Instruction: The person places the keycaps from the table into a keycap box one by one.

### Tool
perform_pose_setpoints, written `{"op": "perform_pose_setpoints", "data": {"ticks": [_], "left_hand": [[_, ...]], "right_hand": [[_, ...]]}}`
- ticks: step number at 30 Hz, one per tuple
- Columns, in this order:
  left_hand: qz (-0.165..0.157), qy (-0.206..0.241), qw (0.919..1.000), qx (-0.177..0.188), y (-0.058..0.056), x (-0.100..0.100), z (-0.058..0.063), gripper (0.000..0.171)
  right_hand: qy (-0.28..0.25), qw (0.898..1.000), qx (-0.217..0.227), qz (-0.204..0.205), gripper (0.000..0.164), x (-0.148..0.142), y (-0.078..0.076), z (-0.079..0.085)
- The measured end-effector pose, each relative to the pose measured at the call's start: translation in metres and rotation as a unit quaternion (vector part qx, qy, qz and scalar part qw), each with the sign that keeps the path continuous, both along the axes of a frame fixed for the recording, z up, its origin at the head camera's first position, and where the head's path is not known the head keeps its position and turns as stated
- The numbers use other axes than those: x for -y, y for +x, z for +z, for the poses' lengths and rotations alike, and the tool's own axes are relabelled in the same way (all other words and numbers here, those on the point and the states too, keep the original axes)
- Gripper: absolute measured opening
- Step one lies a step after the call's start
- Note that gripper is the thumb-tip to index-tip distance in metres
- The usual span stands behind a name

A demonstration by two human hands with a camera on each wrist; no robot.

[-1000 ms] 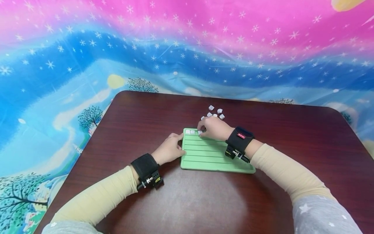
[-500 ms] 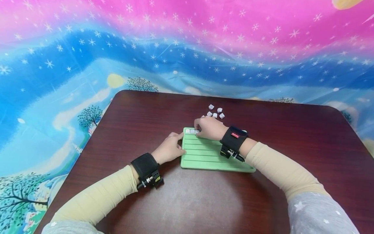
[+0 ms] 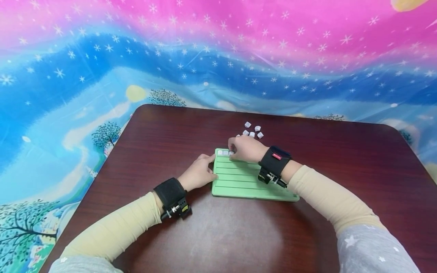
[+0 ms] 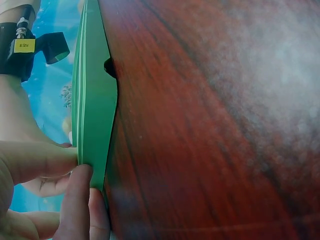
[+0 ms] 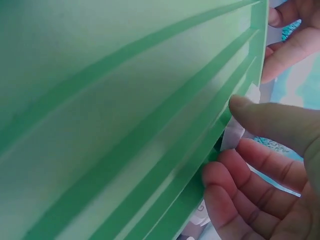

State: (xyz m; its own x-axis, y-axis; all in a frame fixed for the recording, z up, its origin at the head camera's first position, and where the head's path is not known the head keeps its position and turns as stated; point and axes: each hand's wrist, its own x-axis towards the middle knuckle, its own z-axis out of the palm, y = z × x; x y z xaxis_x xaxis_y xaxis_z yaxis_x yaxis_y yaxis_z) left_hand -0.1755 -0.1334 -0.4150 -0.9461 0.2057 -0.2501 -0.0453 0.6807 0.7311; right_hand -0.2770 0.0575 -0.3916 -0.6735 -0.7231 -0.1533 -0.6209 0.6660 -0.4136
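Observation:
A green ridged tray (image 3: 239, 182) lies on the table, crossed by several long grooves. My left hand (image 3: 197, 173) holds its left edge; in the left wrist view the fingers (image 4: 77, 200) sit against the tray's side wall. Two white keycaps (image 3: 222, 153) stand side by side in the back row at the left end. Right beside them, my right hand (image 3: 247, 148) pinches another white keycap (image 5: 232, 134) between thumb and fingers, in the same row. The right hand and wrist hide much of the tray's back right part.
Several loose white keycaps (image 3: 252, 134) lie scattered on the dark wooden table (image 3: 170, 132) behind the tray, some partly hidden by the right hand. A patterned cloth (image 3: 218, 68) hangs behind the table's far edge.
My right hand has moved slightly left along the back row, bringing its keycap up against the other two. For the last half second it has hardly moved. The left hand stays put.

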Motion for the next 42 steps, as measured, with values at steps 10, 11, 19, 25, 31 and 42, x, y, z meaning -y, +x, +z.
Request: {"op": "perform_pose_setpoints", "data": {"ticks": [10, 11, 19, 25, 31, 42], "left_hand": [[-0.002, 0.005, 1.0, 0.0, 0.0, 0.0, 0.001, 0.079], [-0.002, 0.005, 1.0, 0.0, 0.0, 0.0, 0.001, 0.079], [0.001, 0.004, 1.0, -0.003, -0.001, -0.001, 0.001, 0.08], [0.001, 0.001, 1.0, -0.001, 0.0, -0.001, 0.001, 0.08], [0.001, 0.003, 1.0, 0.004, 0.0, -0.001, 0.001, 0.08], [0.005, 0.01, 0.9999, 0.004, 0.0, -0.001, -0.002, 0.079]], "right_hand": [[-0.005, 1.0, -0.011, 0.006, 0.007, -0.001, 0.001, -0.001], [-0.005, 1.0, -0.01, 0.005, 0.007, -0.001, 0.001, -0.001], [0.0, 1.0, -0.009, -0.002, 0.007, 0.001, 0.001, -0.001], [-0.009, 1.0, -0.005, 0.0, 0.01, -0.001, 0.002, 0.001], [-0.012, 1.0, -0.007, 0.007, 0.017, -0.004, 0.002, 0.0], [-0.029, 0.999, 0.001, 0.022, 0.019, -0.014, -0.003, 0.002]]}}
